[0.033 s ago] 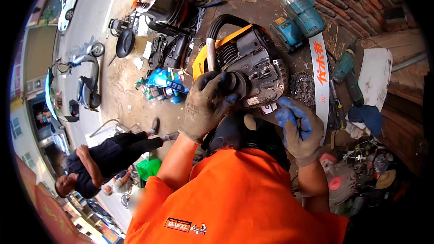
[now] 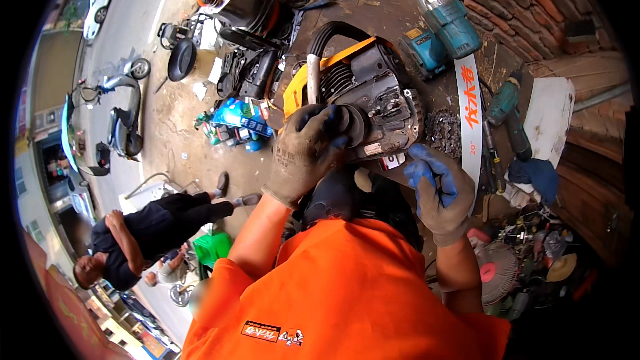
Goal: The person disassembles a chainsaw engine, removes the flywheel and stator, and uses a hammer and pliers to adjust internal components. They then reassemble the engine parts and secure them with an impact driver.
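While the left hand (image 2: 308,153), in a grey-brown work glove, curls over a round black part on the near face of the chainsaw body (image 2: 363,97), the yellow-and-black saw sits on the workbench (image 2: 373,7) just beyond its fingers. Judged heavy, rigid, probably oily: best gripped by the black loop handle (image 2: 327,33) up and away from that hand. To its right, the right hand (image 2: 437,190), blue-gloved, is half closed; whether it pinches anything small I cannot tell. Farther right lies a white guide bar (image 2: 471,120).

Gloved left hand (image 2: 308,153) in a curled grip, right hand (image 2: 437,190) half-closed, raised alongside.
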A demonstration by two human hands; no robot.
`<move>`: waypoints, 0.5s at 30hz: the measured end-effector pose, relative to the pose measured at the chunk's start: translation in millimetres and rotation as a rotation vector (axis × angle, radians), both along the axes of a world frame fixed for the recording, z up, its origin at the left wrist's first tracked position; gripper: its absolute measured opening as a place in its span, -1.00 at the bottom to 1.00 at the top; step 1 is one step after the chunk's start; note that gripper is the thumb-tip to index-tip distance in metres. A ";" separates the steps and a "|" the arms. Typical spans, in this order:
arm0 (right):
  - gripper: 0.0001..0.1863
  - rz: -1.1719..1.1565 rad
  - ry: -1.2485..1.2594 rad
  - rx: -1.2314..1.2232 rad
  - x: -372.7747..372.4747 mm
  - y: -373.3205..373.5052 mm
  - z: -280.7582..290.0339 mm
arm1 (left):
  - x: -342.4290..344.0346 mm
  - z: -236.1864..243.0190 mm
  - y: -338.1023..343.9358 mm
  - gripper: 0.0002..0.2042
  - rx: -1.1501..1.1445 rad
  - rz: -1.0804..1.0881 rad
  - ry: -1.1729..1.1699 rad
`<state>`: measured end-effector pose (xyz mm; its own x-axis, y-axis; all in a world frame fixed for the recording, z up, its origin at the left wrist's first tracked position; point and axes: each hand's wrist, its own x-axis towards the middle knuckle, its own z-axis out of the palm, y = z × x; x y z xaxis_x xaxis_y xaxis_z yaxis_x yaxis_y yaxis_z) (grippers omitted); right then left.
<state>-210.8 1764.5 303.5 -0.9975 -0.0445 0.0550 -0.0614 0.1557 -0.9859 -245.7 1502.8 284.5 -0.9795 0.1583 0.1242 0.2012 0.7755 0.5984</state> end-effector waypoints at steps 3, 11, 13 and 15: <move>-0.69 0.048 -0.018 0.113 3.7 2.9 -0.1 | 0.6 -4.0 4.3 -0.56 -0.040 -0.017 0.084; -0.40 0.213 0.178 0.575 -30.3 -20.2 27.6 | 23.7 -28.6 -19.5 -0.77 0.631 0.372 0.004; -0.24 0.370 0.302 0.825 -52.2 -35.2 33.7 | 39.5 -34.4 -25.2 -0.79 0.845 0.475 -0.159; -0.08 0.514 0.409 0.991 -70.3 -51.9 30.6 | 51.3 -59.8 -25.6 -0.79 0.881 0.483 -0.154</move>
<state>-281.2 1712.5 334.2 -0.7668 -0.6366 0.0816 -0.6215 0.7046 -0.3425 -194.4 1477.2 224.7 -0.9296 -0.3457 -0.1276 -0.1446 0.0236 0.9892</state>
